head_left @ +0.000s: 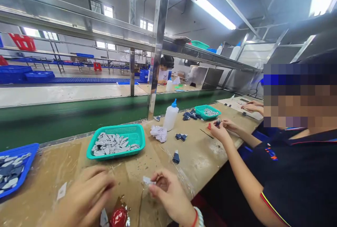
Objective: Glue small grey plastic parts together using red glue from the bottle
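Note:
My right hand (168, 192) is low in the middle and pinches a small grey-white part (147, 180) between thumb and forefinger. My left hand (86, 195) hovers over the brown bench (200, 156) at lower left. Its fingers are curled and blurred, and I cannot make out anything in them. A red round object (119, 217) and a small grey piece (104, 217) lie between my hands at the bottom edge. A teal basket (137, 134) holding several grey parts stands just beyond my hands.
A co-worker in a dark shirt sits at my right, handling small parts (217, 123) with both hands. Also on the bench are a white squeeze bottle (170, 116), a crumpled rag (158, 133), dark blue parts (176, 157), a second teal basket (210, 111) and a blue tray (25, 158). A green conveyor (52, 121) runs behind.

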A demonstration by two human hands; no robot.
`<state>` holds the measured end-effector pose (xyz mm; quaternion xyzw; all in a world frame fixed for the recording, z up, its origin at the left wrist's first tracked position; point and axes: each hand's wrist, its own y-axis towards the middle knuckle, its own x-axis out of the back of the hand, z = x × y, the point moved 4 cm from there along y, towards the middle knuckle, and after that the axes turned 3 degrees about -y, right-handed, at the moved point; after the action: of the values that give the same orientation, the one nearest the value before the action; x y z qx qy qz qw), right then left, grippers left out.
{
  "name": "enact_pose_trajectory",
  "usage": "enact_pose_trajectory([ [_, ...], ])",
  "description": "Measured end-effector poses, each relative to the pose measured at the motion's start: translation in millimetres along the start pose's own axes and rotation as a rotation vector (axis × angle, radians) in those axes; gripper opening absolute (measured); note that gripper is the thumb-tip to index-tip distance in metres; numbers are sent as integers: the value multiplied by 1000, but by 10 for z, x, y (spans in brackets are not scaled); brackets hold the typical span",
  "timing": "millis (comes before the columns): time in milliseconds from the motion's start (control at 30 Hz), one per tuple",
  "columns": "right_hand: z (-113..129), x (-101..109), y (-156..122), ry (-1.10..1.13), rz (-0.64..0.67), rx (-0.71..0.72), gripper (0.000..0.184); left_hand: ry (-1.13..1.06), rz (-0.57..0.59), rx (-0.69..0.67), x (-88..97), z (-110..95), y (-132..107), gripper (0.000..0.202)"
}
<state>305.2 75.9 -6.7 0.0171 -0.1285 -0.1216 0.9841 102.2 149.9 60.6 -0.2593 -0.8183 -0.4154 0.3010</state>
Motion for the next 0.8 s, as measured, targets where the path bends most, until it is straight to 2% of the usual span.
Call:
enact_pose_trajectory([
  [33, -122, 79, -106, -12, -58, -21, 7, 101, 180, -122, -239, -50, 208, 18],
  [67, -211, 147, -180, -111, -127, -3, 9, 130, 310, -218, -486, -84, 426, 21],
  [167, -344, 234, -273, -509, -295, 138, 27, 114, 484, -400, -1217, -120, 1054, 27],
  [233, -426, 211, -284, -635, -301, 194, 30, 131, 553, -469, -1645, -102, 1334, 34],
  [333, -583, 184, -307, -613, -238, 266, 25, 171, 644, -485, -2064, -40, 1489, 34],
  [400, -686, 206, -326, -583, -216, 291, 19, 181, 683, -462, -2171, -5, 1484, 28],
  [433, -729, 223, -330, -576, -211, 278, 24, 181, 685, -438, -2171, 5, 1472, 25],
  [500, -781, 261, -329, -554, -214, 207, 45, 173, 658, -360, -2059, 12, 1445, 21],
  [567, -775, 292, -326, -534, -223, 120, 65, 142, 604, -255, -1790, -5, 1392, 22],
  [667, -722, 333, -319, -501, -206, 8, 70, 23, 493, -112, -1118, -82, 1166, 29],
  [733, -695, 354, -313, -435, -168, -22, 59, -82, 385, -15, -579, -140, 879, 32],
  [800, -664, 354, -323, -337, -123, 3, 43, -150, 263, 140, -89, -158, 476, 30],
])
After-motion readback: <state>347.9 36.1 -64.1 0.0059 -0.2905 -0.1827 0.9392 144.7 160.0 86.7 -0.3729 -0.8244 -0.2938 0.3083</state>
